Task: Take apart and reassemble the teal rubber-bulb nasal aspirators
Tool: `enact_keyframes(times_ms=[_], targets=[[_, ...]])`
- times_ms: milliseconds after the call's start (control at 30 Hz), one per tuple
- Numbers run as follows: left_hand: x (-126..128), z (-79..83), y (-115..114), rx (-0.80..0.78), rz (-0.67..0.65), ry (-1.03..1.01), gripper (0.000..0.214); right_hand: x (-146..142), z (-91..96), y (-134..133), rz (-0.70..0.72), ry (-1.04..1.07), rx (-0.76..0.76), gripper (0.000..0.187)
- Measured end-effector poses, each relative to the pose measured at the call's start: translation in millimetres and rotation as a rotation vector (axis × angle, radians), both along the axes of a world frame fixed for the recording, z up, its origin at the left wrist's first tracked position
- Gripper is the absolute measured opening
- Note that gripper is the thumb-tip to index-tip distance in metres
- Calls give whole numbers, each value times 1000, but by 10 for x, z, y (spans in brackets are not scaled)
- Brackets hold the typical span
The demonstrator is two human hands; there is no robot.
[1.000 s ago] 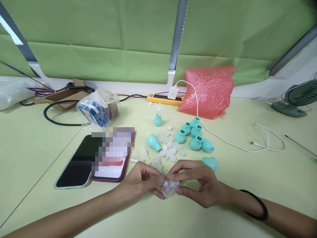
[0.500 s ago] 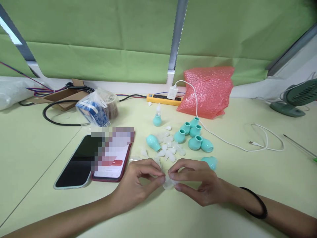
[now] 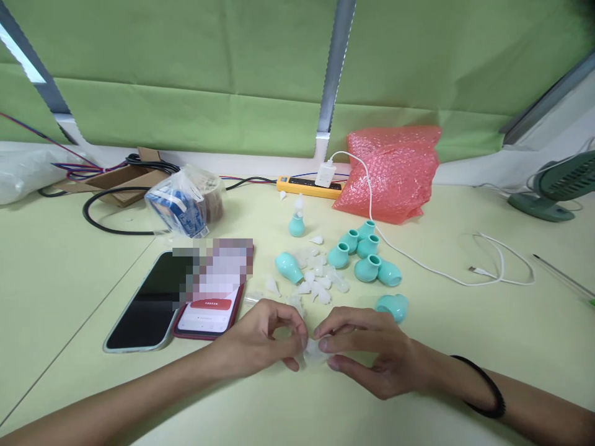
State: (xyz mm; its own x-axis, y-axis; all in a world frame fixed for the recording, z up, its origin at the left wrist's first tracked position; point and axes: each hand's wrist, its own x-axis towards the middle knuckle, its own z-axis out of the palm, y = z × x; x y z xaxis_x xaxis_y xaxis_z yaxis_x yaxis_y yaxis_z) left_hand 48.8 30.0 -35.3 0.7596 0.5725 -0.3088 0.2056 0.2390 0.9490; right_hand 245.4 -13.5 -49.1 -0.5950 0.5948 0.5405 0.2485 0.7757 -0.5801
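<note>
Between my two hands is a small translucent whitish plastic piece (image 3: 316,352), partly covered by fingers. My left hand (image 3: 269,341) pinches its left side with thumb and fingertips. The fingers of my right hand (image 3: 372,350) close on its right side. Just beyond lie several white pointed tips (image 3: 320,291) and clear plastic pieces in a loose pile. A teal rubber bulb (image 3: 289,267) rests on its side at the pile's left. Several more teal bulbs (image 3: 367,268) stand or lie to the right, open necks showing. One bulb (image 3: 296,226) stands upright behind with a clear nozzle fitted.
Two phones (image 3: 151,303) lie at the left. Behind them sits a bagged blue package (image 3: 176,207). At the back are a yellow power strip (image 3: 307,187) and red bubble wrap (image 3: 395,173). A white cable (image 3: 418,266), a screwdriver (image 3: 562,277) and a green fan (image 3: 548,192) are at right.
Both hands have shifted slightly nearer to me with the translucent piece. My left fingers have curled further round its left side. The view has moved a little; the bulbs and tips stay put.
</note>
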Motion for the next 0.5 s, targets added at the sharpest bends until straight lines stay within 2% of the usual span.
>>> enact_keyframes(times_ms=[100,200,300,500], targets=[[9,-2,51,-236,27,-114,13,-5,-5,-10,-31,48,41,25],[14,-32,72,-338,47,-193,13,-12,0,-7,-53,89,57,25],[7,-57,72,-339,36,-239,12,-24,7,-2,-77,132,41,26],[6,-83,25,-213,62,-294,13,-40,-14,-14,-129,186,64,26]])
